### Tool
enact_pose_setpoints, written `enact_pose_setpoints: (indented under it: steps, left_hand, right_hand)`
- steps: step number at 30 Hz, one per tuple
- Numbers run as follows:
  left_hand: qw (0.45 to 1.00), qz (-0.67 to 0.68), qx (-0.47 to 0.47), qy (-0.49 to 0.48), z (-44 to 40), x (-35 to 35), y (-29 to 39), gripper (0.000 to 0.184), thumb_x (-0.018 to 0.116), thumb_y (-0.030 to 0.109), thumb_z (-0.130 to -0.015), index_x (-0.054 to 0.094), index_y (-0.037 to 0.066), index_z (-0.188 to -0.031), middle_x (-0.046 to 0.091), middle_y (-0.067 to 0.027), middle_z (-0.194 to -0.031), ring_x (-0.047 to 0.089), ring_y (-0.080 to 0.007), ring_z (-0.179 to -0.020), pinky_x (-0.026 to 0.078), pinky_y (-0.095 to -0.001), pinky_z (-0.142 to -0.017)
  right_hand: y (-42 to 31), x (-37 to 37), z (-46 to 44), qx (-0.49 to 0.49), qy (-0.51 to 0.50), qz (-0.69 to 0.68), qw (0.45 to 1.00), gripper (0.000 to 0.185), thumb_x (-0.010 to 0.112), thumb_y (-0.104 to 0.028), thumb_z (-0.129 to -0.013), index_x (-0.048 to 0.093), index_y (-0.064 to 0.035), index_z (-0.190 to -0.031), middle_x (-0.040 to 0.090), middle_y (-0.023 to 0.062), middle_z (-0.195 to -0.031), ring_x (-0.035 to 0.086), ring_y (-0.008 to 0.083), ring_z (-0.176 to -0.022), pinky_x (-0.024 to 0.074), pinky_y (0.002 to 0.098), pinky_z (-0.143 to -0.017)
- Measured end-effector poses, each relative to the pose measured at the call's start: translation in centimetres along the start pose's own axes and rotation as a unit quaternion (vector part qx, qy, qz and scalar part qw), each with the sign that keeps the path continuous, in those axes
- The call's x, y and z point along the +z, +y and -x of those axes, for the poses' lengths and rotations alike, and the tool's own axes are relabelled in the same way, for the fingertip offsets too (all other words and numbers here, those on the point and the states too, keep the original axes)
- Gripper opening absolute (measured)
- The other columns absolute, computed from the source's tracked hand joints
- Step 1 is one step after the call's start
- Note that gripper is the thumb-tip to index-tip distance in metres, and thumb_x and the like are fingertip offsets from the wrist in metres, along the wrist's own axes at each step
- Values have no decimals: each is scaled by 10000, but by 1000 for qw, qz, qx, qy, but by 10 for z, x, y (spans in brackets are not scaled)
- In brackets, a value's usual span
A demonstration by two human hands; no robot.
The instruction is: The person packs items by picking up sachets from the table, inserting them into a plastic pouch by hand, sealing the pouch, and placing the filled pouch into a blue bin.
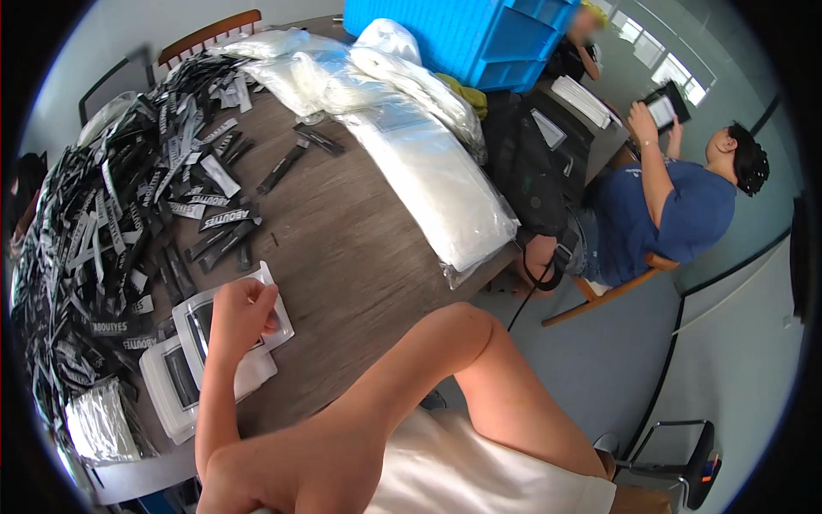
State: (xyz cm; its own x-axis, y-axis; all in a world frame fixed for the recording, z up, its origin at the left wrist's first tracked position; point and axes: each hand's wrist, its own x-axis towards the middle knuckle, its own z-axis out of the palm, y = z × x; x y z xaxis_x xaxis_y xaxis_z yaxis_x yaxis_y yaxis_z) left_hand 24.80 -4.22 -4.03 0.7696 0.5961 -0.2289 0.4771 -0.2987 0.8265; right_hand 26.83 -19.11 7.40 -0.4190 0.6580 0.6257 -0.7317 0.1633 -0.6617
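My left hand (242,315) is closed, its fingers curled above a white pouch (280,319) with a dark window. What those fingers pinch, if anything, is hidden. That pouch lies at a slant over a stack of similar white pouches (163,385), beside the heap of black strip sachets (128,214) printed with white letters. Close to the camera, my right hand (295,475) fills the bottom of the view, its arm bent at the elbow. The bottom edge of the frame cuts off its fingers, and their grip cannot be made out.
Clear plastic bags (428,188) of white contents stretch along the table (342,257), below a blue crate (454,43). A wrapped bundle (101,424) sits at the lower left. Across the table's right side, a co-worker in a blue shirt (668,206) holds a dark-framed object (664,110).
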Motion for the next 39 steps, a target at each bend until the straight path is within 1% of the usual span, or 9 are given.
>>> enact_pose_setpoints:
  steps: [4, 9, 14, 22, 30, 31, 34, 36, 39]
  left_hand:
    - [979, 190, -59, -38, 12, -31, -4, 227, 640, 153, -859, 644, -28, -723, 630, -47, -696, 611, -104, -595, 478, -239, -536]
    - [964, 253, 67, 52, 22, -45, -16, 199, 676, 161, -855, 670, -25, -784, 616, -10, -665, 526, -47, -589, 415, -197, -521]
    - [958, 259, 99, 74, 23, -35, -15, 276, 732, 201, -830, 576, 69, -646, 607, 2, -634, 465, -7, -541, 334, -174, -468]
    - [965, 196, 151, 83, 29, -31, -5, 376, 718, 241, -842, 517, 31, -604, 454, 43, -541, 364, -32, -530, 301, -246, -435]
    - [906, -125, 242, 323, 31, -9, 2, 246, 579, 15, -680, 365, 14, -558, 438, -130, -492, 467, -313, -439, 368, -398, -441]
    - [942, -175, 144, 248, 38, -16, 4, 166, 684, 94, -662, 526, 56, -697, 591, -126, -721, 599, -307, -696, 462, -398, -625]
    - [832, -249, 366, 335, 42, -25, 13, 633, 796, 215, -602, 530, 57, -1154, 542, -150, -1168, 504, -322, -1147, 346, -478, -984]
    - [850, -331, 330, 243, 43, -24, 11, 1130, 853, 308, -530, 221, 27, -1423, 330, -128, -1395, 250, -326, -1355, 58, -542, -1110]
    - [859, -301, 324, 257, 43, -28, 13, 1062, 820, 256, -502, 292, 32, -1395, 409, -147, -1276, 350, -316, -1271, 120, -552, -1088]
  right_hand:
    - [-16, -42, 21, 38, 102, 397, 911, 295, 748, -257, -797, 557, -33, -787, 604, 82, -754, 580, 154, -644, 433, 282, -566]
    - [-8, -115, 43, 80, 338, 742, 574, 427, 795, -273, -707, 539, -38, -953, 606, 128, -865, 643, 306, -782, 506, 390, -645]
    - [-7, -134, 53, 209, 327, 554, 736, 463, 788, -250, -722, 598, 26, -1042, 669, 134, -802, 649, 159, -747, 486, 297, -657]
    - [-12, -141, 55, 233, 349, 457, 784, 158, 680, -114, -727, 634, 0, -826, 589, 32, -630, 504, 59, -592, 424, 265, -538]
    - [4, -158, 55, 64, 350, 790, 499, 152, 661, -54, -695, 540, -1, -771, 525, 149, -547, 501, 283, -427, 383, 347, -434]
    - [1, -158, 55, 59, 345, 771, 531, 151, 661, -57, -695, 539, 1, -764, 518, 145, -543, 494, 250, -426, 376, 340, -435]
    - [-10, -155, 53, 66, 331, 706, 622, 146, 656, -66, -700, 537, 6, -743, 497, 123, -527, 471, 152, -440, 360, 313, -443]
    - [-16, -152, 56, 107, 327, 650, 677, 137, 647, -71, -708, 536, 8, -730, 484, 93, -512, 452, 87, -475, 352, 289, -452]
    - [-17, -149, 57, 70, 363, 593, 715, 184, 616, -140, -837, 562, 6, -741, 521, 32, -572, 444, 66, -535, 350, 266, -489]
